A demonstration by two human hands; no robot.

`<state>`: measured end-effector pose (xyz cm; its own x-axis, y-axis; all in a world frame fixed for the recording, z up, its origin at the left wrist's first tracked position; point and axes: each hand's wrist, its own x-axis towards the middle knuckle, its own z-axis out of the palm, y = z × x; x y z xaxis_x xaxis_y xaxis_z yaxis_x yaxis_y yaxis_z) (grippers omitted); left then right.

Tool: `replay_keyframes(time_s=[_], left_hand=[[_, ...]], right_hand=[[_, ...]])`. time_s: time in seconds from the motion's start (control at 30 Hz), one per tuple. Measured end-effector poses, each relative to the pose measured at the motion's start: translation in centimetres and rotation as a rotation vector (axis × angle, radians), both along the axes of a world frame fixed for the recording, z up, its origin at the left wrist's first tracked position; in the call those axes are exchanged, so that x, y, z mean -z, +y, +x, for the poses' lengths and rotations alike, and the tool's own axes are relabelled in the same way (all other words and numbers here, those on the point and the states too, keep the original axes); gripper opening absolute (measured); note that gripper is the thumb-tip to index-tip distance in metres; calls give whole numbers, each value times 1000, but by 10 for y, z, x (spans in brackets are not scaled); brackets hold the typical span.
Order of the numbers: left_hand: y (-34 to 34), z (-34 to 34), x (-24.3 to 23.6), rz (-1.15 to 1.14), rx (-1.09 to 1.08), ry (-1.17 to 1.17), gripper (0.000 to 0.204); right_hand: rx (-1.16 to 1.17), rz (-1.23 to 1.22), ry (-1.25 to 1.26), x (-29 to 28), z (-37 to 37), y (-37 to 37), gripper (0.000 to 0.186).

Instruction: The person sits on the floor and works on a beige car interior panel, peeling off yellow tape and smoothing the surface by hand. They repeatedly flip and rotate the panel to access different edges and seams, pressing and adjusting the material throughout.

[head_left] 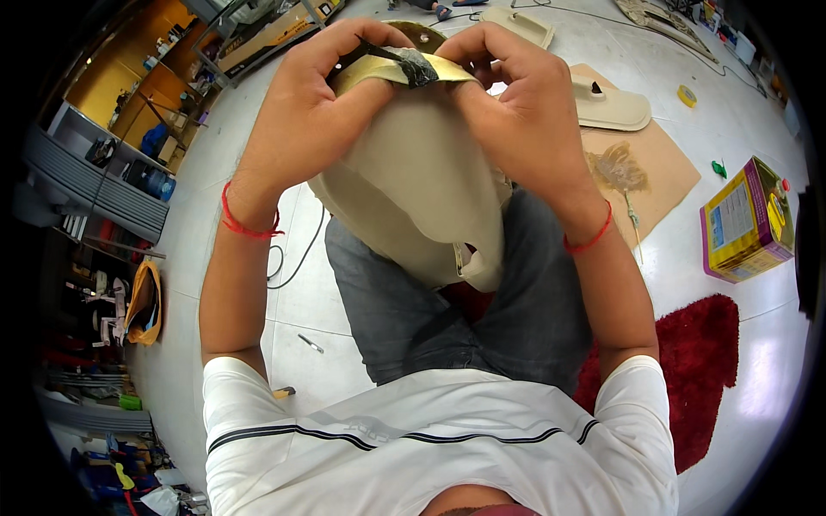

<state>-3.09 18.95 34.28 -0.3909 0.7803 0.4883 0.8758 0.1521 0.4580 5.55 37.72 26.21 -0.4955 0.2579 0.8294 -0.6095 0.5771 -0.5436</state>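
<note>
A curved beige molded panel [413, 172] stands between my thighs. Along its top runs a pale yellow strip [452, 70] with a dark, torn-looking piece [419, 69] lying across the middle. My left hand [314, 107] is closed on the left end of this top edge, thumb in front and fingers curled over behind. My right hand [520, 112] grips the right end in the same way, its fingertips partly hidden by the strip. A red string circles each wrist.
Brown board [667, 172] with a glue-stained patch and beige part [619, 107], metal can [744, 219], red mat [693, 378], yellow tape roll [687, 95], small tool [310, 342] and cable lie around me. Cluttered shelves [120, 77] line the left; someone's feet [441, 12] show at the top.
</note>
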Motion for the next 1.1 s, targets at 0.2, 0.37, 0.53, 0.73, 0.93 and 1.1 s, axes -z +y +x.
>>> replay_keyframes(time_s=[0.2, 0.37, 0.53, 0.73, 0.93, 1.1], left_hand=[[3, -8, -7, -37, 47, -14, 33], [8, -11, -9, -61, -44, 8, 28], [9, -25, -13, -22, 64, -121, 23], [20, 2, -39, -174, -28, -158, 40], [29, 9, -47, -270, -143, -127, 36], [8, -6, -10, 119, 25, 102, 27]], right_hand=[[249, 121, 190, 2, -7, 4, 9], [49, -132, 78, -16, 2, -6, 11], [89, -29, -4, -16, -12, 8, 8], [115, 31, 23, -20, -15, 8, 7], [59, -88, -5, -18, -13, 5, 5], [115, -10, -77, -14, -7, 13, 12]])
